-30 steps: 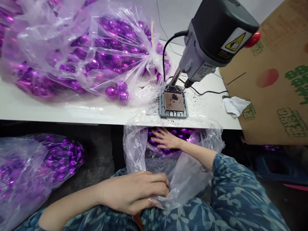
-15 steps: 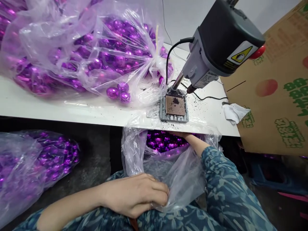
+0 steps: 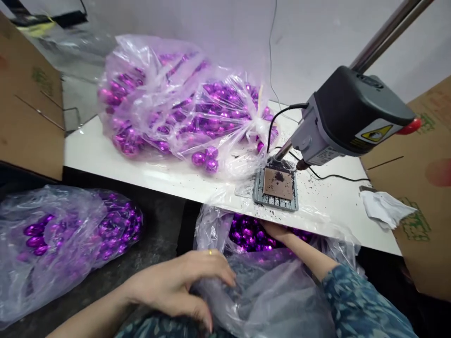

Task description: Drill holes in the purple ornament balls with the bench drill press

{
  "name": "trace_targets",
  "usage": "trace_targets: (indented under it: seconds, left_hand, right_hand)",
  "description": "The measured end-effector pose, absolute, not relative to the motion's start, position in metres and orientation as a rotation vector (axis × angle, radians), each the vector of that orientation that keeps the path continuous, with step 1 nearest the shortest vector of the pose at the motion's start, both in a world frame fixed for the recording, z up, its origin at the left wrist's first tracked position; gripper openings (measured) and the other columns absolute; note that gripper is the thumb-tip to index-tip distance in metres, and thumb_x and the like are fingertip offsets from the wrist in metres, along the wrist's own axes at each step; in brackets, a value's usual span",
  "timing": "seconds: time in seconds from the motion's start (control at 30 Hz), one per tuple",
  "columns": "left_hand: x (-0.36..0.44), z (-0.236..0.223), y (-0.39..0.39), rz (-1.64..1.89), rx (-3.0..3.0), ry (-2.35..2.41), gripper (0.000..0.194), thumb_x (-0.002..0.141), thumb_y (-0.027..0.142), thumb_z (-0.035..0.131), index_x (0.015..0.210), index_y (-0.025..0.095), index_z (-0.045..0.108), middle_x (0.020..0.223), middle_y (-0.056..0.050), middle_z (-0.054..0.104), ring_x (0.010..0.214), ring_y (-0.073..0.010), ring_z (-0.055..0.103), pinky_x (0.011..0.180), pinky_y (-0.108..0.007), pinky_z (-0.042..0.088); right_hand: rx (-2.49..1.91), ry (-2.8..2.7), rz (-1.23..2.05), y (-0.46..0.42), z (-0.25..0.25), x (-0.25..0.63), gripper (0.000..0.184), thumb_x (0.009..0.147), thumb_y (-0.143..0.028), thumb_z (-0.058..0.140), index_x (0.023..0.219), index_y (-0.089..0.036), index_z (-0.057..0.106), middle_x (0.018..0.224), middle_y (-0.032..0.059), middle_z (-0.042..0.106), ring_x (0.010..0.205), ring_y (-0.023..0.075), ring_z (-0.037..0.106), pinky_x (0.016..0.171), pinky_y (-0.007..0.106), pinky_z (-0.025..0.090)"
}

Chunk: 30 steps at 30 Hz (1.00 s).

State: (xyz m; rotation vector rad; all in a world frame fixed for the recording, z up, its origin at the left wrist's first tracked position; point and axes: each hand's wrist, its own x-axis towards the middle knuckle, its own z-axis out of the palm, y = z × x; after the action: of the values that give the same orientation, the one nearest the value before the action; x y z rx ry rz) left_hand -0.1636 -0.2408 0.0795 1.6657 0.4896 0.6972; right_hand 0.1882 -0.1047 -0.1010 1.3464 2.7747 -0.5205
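A clear plastic bag (image 3: 278, 286) full of shiny purple faceted balls (image 3: 252, 234) lies open at my lap, its far side under the table edge. My right hand (image 3: 276, 231) reaches into it, on the balls; its fingers are largely hidden, so I cannot tell whether it holds one. Over the near left rim of this bag, my left hand (image 3: 183, 281) has thumb and fingers spread apart with nothing gripped between them. A small drill press (image 3: 331, 122) stands on the white table (image 3: 162, 176), with a brown board (image 3: 278, 183) on its base.
A large tied bag of purple balls (image 3: 169, 108) rests on the table, with three loose balls (image 3: 210, 164) beside it. Another filled bag (image 3: 70, 234) lies low at left. Cardboard boxes (image 3: 28, 103) flank the table. A crumpled white tissue (image 3: 385, 206) lies at right.
My left hand has let go of the bag's near rim and spread its fingers. My right hand still reaches into the bag, with more of it showing. The view has swung, revealing the left box.
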Motion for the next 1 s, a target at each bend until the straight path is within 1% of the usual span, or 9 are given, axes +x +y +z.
trace_targets:
  seconds: [0.2,0.4,0.47,0.53,0.63,0.77,0.87,0.93,1.0]
  left_hand:
    - [-0.187,0.084,-0.143,1.246,1.372,0.888,0.021,0.094,0.037,0.07,0.105,0.019,0.068,0.107,-0.008,0.077,0.104,-0.02,0.073,0.098,-0.036,0.056]
    - [-0.132,0.078,-0.041,1.204,1.337,0.778,0.015,0.085,0.024,0.072,0.093,0.014,0.065,0.093,-0.009,0.076,0.093,-0.0186,0.073,0.092,-0.038,0.057]
    - [-0.123,0.082,-0.021,1.312,1.312,0.83,0.014,0.086,0.023,0.069,0.095,0.015,0.062,0.091,-0.008,0.075,0.088,-0.018,0.072,0.089,-0.039,0.058]
    - [-0.133,0.09,-0.008,1.609,1.321,1.013,0.015,0.088,0.021,0.065,0.102,0.017,0.06,0.098,-0.008,0.073,0.093,-0.0181,0.071,0.091,-0.039,0.058]
    - [-0.176,0.108,0.004,2.054,1.35,1.525,0.023,0.09,0.02,0.063,0.113,0.02,0.056,0.117,-0.01,0.068,0.113,-0.0214,0.066,0.101,-0.041,0.054]
    - [-0.222,0.127,0.018,2.183,1.455,2.052,0.025,0.089,0.023,0.065,0.113,0.022,0.057,0.124,-0.011,0.063,0.128,-0.0298,0.056,0.112,-0.05,0.046]
    - [-0.2,0.125,0.024,2.039,1.914,1.659,0.022,0.086,0.023,0.067,0.106,0.022,0.061,0.111,-0.009,0.065,0.114,-0.0283,0.062,0.104,-0.049,0.051]
    - [-0.161,0.11,0.023,1.59,2.19,1.212,0.018,0.086,0.023,0.066,0.104,0.021,0.063,0.102,-0.007,0.068,0.099,-0.0235,0.066,0.092,-0.043,0.056]
    - [-0.118,0.087,0.021,1.068,2.265,0.928,0.013,0.09,0.022,0.059,0.102,0.02,0.064,0.1,-0.007,0.071,0.093,-0.0205,0.067,0.086,-0.039,0.058]
  right_hand:
    - [1.089,2.724,-0.649,-0.141,-0.108,0.223,0.043,0.094,-0.047,0.057,0.126,-0.019,0.06,0.132,0.01,0.061,0.119,0.0167,0.061,0.104,0.041,0.056]
    - [0.957,2.757,-0.64,-0.15,-0.114,0.237,0.043,0.093,-0.042,0.059,0.129,-0.019,0.059,0.14,0.0105,0.058,0.13,0.0201,0.057,0.113,0.048,0.053]
    - [0.927,2.774,-0.646,-0.153,-0.12,0.239,0.04,0.093,-0.039,0.06,0.127,-0.018,0.061,0.14,0.0101,0.059,0.133,0.0209,0.056,0.114,0.05,0.052]
    - [0.926,2.792,-0.656,-0.157,-0.125,0.242,0.038,0.093,-0.037,0.06,0.126,-0.019,0.062,0.139,0.0098,0.06,0.134,0.021,0.056,0.114,0.05,0.052]
    - [0.963,2.824,-0.675,-0.162,-0.129,0.248,0.039,0.094,-0.037,0.058,0.128,-0.02,0.061,0.137,0.0097,0.061,0.129,0.0193,0.059,0.111,0.046,0.055]
    - [0.996,2.896,-0.729,-0.164,-0.125,0.246,0.034,0.094,-0.037,0.058,0.122,-0.019,0.065,0.13,0.0093,0.066,0.12,0.016,0.064,0.104,0.04,0.059]
    - [0.953,3.006,-0.793,-0.161,-0.114,0.229,0.029,0.094,-0.032,0.058,0.117,-0.017,0.067,0.126,0.009,0.069,0.114,0.0141,0.067,0.097,0.036,0.061]
    - [0.898,3.106,-0.84,-0.158,-0.101,0.21,0.026,0.095,-0.023,0.053,0.115,-0.018,0.068,0.121,0.0083,0.072,0.108,0.0125,0.07,0.091,0.031,0.062]
    - [0.832,3.22,-0.872,-0.156,-0.085,0.189,0.034,0.092,-0.014,0.044,0.112,-0.021,0.071,0.111,0.0066,0.075,0.099,0.0111,0.073,0.083,0.025,0.062]
